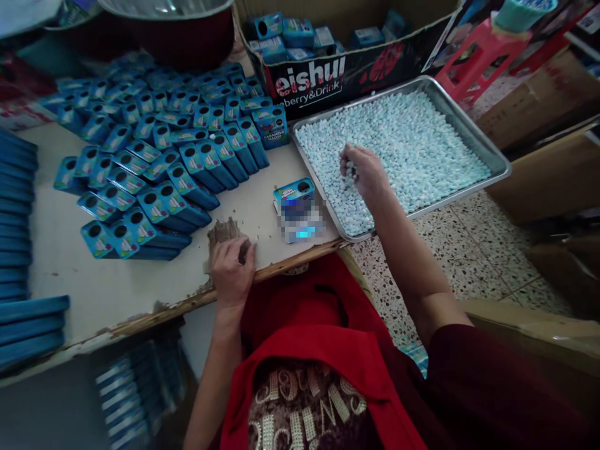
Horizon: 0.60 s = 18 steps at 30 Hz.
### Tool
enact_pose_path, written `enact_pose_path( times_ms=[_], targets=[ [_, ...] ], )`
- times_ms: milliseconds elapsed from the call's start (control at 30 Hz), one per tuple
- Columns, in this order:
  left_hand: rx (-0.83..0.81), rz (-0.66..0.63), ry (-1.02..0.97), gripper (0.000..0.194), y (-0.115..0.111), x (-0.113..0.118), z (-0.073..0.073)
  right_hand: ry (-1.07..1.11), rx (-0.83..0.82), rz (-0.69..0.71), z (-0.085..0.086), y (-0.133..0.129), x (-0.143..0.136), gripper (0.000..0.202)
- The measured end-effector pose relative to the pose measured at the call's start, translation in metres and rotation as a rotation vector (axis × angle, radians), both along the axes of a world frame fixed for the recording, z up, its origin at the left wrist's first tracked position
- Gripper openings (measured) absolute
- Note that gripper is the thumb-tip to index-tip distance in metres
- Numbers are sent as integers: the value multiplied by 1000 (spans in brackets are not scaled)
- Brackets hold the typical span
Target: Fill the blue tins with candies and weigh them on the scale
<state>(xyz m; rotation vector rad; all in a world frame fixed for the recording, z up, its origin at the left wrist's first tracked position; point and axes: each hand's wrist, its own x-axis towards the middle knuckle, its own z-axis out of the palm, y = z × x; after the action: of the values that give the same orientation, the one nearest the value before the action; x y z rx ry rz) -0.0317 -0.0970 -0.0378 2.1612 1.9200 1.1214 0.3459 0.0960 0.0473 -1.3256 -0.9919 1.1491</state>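
Dim, cool light here, and the pale pellets (407, 144) come up brightest, a soft gleam running along the metal tray (469, 132)! Heavy shadow beneath the worktop (253, 206); blocky pixels smother part of one blue tin (304, 185); outer edges smear and stretch, red stool (482, 59) included.

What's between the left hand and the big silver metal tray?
In the head view, a small blue rectangular box, partly blurred out, sits on the white tabletop between the left hand and the silver metal tray.
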Motion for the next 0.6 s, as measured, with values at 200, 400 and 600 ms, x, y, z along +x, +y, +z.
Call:
enact_pose_path(
  times_ms=[200,400,600],
  targets=[
    [110,-35,41,61,39,41,51,-1025,167,102,-7,-4,3,8],
    [-241,-339,281,43,100,112,134,-1122,322,98,-11,-10,2,16],
    [78,157,227,52,55,-61,210,-910,587,406,12,-21,-77,23]
  ],
)
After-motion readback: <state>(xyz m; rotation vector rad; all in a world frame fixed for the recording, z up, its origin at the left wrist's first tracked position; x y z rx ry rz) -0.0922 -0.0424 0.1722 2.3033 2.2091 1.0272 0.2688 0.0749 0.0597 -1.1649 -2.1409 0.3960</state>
